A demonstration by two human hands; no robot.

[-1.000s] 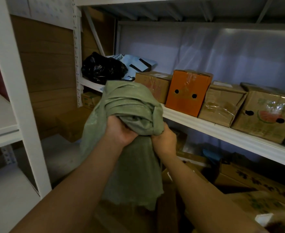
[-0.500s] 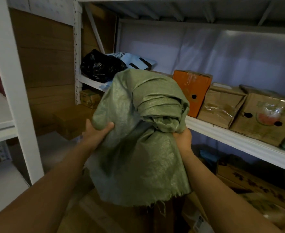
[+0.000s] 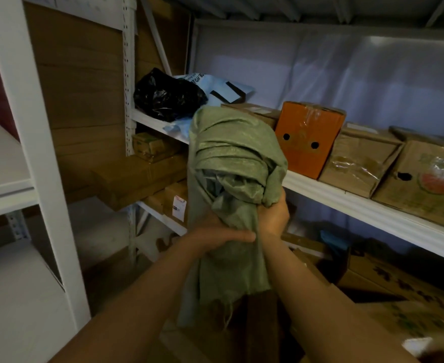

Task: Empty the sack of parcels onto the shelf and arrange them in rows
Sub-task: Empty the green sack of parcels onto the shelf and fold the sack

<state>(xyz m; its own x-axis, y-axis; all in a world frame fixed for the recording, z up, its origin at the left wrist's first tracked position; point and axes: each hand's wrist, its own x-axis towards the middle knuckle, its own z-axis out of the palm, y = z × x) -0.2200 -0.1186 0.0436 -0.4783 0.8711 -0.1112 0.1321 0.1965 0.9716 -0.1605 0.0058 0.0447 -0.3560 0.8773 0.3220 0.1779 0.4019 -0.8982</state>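
I hold a crumpled green woven sack (image 3: 231,158) in front of the white shelf (image 3: 346,199). My right hand (image 3: 273,216) grips the bunched cloth from below. My left hand (image 3: 215,237) wraps across the sack's lower part, fingers curled round it. The sack's frayed end hangs down between my forearms. On the shelf stand an orange box (image 3: 307,137), a taped brown box (image 3: 357,158) and a watermelon-print box (image 3: 425,179) in a row. A black bag (image 3: 166,96) and a pale blue mailer (image 3: 221,87) lie at the shelf's left end. A brown box (image 3: 255,112) is partly hidden behind the sack.
A white upright post (image 3: 32,153) of another rack stands at the left. Cardboard boxes (image 3: 147,174) fill the lower shelf on the left. More printed cartons (image 3: 399,284) are stacked low on the right, under the shelf.
My left hand moved from the sack's left side to wrap across its lower part. The sack has been gathered into a narrower, tighter bundle and shifted slightly right.
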